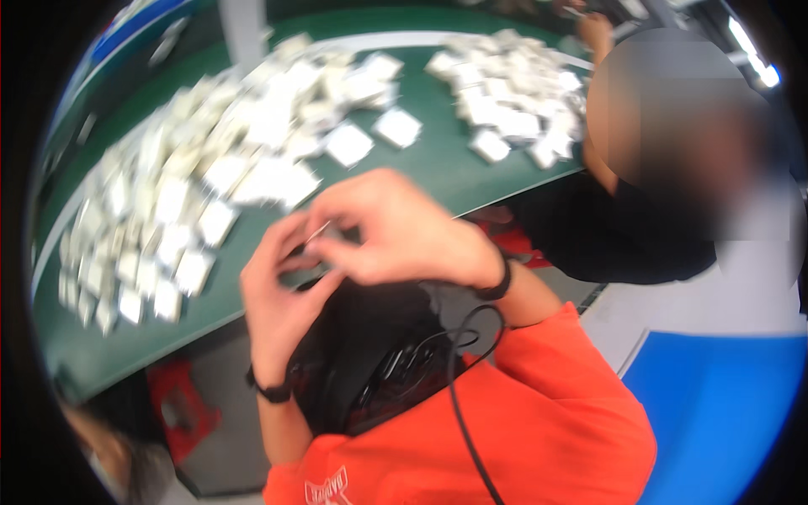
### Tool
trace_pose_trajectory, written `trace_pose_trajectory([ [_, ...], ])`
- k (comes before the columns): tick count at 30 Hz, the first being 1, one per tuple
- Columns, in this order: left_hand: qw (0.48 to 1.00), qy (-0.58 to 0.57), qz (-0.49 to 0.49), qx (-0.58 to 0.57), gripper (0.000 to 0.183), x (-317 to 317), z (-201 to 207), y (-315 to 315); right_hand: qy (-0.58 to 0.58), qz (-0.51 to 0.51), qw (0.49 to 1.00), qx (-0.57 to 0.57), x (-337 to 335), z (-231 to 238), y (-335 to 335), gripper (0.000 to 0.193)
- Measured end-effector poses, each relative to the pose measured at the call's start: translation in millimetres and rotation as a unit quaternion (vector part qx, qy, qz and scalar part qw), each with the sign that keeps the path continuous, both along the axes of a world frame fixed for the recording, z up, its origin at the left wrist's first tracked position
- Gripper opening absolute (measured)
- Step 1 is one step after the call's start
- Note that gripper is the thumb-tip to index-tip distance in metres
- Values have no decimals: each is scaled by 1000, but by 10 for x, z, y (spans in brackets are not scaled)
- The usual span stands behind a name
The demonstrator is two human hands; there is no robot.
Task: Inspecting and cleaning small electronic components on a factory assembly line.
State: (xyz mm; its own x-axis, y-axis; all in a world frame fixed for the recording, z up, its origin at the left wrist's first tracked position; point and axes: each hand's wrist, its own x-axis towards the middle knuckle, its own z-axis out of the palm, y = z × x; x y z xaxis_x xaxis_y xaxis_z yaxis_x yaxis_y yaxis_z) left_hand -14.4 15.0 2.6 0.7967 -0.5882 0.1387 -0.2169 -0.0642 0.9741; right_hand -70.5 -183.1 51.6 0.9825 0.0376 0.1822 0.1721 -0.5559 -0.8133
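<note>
My right hand (404, 227) is bent over at the table's near edge, its thumb and fingers pinched on a small thin shiny piece (317, 231). The kind of piece is too blurred to tell. My left hand (282, 282) curves up beside it, fingers and thumb bent round toward the same spot. Its fingertips meet those of the right hand, and what they grip is partly hidden. Just beyond both hands lies a large heap of white square pieces (273, 181) on the green table (438, 181).
A second heap of white square pieces (505, 93) lies at the far right, near a co-worker in dark clothing (623, 227). A black cable (459, 404) runs down over my orange shirt. Red stools (178, 404) stand under the table; a blue surface (715, 412) is at lower right.
</note>
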Motion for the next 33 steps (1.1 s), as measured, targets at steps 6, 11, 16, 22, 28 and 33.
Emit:
trace_pose_trajectory([
  [6,999,-27,-9,-15,71,31,6,47,83,-60,995,18,38,236,-38,12],
  [11,999,-24,-36,-23,67,51,22,52,68,8,997,30,25,253,-71,12],
  [16,998,-39,-36,-31,67,57,-9,53,82,-9,997,5,67,195,-22,11],
  [22,996,-71,-29,-45,61,65,-24,64,90,-44,990,98,59,142,-84,13],
  [28,992,-114,-45,-21,56,67,-39,73,28,-69,986,148,-46,54,-172,16],
  [33,995,-91,-39,-25,56,55,-19,66,-92,12,995,45,-59,87,-202,23],
])
